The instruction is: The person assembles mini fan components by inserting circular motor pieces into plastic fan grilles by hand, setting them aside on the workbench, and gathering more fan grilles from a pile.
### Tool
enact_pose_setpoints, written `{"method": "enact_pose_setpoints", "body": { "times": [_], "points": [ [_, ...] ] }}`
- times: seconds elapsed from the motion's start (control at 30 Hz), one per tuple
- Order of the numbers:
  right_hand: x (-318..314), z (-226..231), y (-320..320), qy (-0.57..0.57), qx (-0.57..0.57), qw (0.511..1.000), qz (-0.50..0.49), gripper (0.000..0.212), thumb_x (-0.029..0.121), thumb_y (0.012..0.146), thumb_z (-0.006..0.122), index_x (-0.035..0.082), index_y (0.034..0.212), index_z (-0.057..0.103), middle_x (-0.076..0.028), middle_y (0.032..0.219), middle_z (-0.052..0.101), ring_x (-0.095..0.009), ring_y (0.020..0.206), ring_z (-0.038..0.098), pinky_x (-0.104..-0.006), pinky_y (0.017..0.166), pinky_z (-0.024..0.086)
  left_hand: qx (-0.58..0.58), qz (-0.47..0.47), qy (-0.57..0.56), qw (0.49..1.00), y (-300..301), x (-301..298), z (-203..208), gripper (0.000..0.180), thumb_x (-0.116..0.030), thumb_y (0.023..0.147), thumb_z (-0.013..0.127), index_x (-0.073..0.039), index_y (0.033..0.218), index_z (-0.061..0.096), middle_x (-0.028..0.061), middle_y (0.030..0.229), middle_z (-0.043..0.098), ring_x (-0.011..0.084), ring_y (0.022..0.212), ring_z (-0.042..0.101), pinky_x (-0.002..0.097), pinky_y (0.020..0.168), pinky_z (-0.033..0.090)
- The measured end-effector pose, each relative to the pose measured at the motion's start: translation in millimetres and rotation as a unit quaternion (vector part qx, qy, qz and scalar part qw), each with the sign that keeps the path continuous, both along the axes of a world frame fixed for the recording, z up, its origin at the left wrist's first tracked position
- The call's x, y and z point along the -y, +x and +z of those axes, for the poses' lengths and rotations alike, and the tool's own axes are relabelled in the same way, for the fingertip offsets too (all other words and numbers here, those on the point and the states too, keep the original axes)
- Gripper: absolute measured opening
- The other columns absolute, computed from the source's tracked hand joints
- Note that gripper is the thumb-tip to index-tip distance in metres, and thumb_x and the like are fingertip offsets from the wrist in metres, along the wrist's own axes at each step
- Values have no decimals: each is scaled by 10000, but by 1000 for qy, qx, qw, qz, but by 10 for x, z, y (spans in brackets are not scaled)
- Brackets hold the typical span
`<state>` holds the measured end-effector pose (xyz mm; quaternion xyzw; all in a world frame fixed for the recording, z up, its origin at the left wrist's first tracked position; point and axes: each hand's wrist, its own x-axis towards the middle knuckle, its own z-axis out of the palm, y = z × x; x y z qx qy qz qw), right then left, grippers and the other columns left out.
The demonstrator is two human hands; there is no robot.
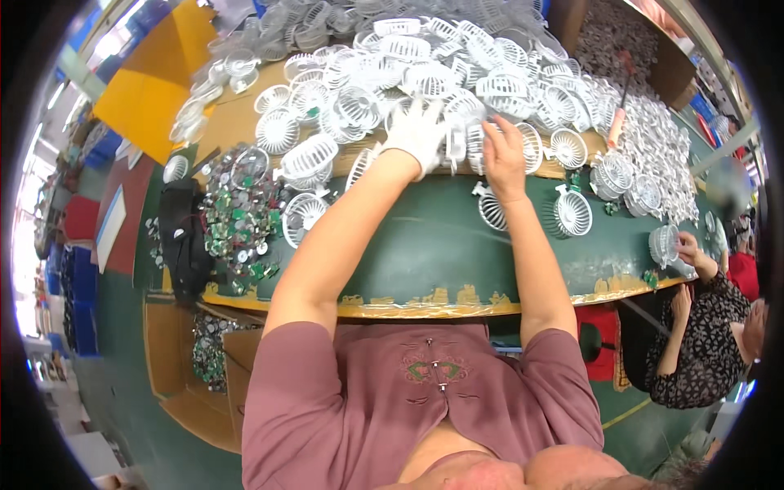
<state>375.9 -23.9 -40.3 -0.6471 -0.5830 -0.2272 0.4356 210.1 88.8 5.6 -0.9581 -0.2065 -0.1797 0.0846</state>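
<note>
My left hand [415,135], in a white glove, lies with its fingers spread on the near edge of a large heap of white plastic fan cages [429,80]. Bare, my right hand [505,157] is a little to its right, with fingers and thumb against a white fan cage [474,147] seen edge-on between the hands. How firmly it grips is partly hidden. Close to my right forearm a single fan cage [492,209] rests on the green table [408,245], and another fan cage [572,212] stands further right.
Small green and silver parts [237,212] are piled at the left beside a black bag [181,237]. Many small whitish parts [661,155] lie at the right, near an orange-handled tool [616,126]. A co-worker [702,335] sits at the right holding a cage. An open carton [192,408] stands below.
</note>
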Motion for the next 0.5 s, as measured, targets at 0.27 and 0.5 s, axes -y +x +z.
{"method": "enact_pose_setpoints", "body": {
  "times": [0.27, 0.5],
  "points": [
    [636, 131, -224, 22, 40, 996, -75, 324, 99, 826, 607, 52, 1146, 608, -155, 1178, 565, -331, 1053, 531, -419, 891, 414, 165, 29, -90, 982, -1759, 699, 460, 355, -276, 783, 655, -99, 1090, 630, 109, 998, 618, 287, 915, 579, 381, 799, 468],
    [927, 112, -1708, -168, -58, 939, 293, 436, 75, 722, 674, 82, 1149, 587, -94, 963, 610, -293, 914, 563, -404, 791, 452, 77, 176, -164, 968, -2429, 1060, -116, 328, -255, 749, 702, -106, 1037, 655, 118, 980, 621, 307, 941, 569, 397, 833, 458]
  ]
}}
